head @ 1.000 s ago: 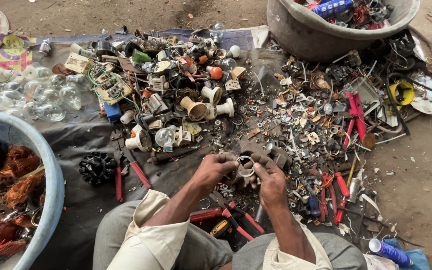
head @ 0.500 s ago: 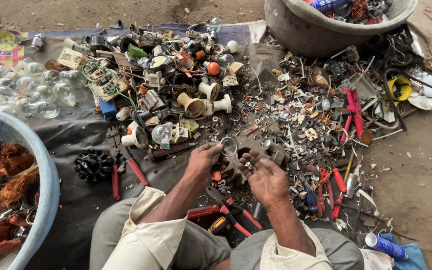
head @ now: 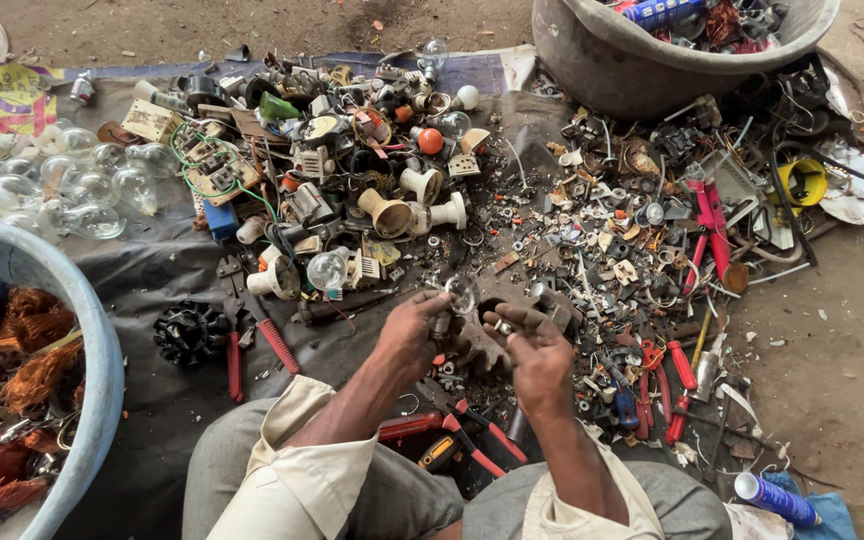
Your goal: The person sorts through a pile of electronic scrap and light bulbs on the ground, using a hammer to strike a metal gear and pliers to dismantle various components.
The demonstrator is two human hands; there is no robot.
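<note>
Left hand point(head: 414, 330): pinching a small clear bulb point(head: 461, 292) above the red-handled pliers point(head: 252, 340).
Right hand point(head: 535, 352): pinching a small metal piece point(head: 503, 326) beside the bulb.

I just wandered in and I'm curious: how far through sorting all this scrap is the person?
Some looks done: copper wire fills the blue tub, and clear bulbs lie grouped at one side. In hand: the left hand holds a small bulb, while the right hand pinches a small part, too small to identify. Much seems left: a wide scrap pile covers the dark sheet.
</note>
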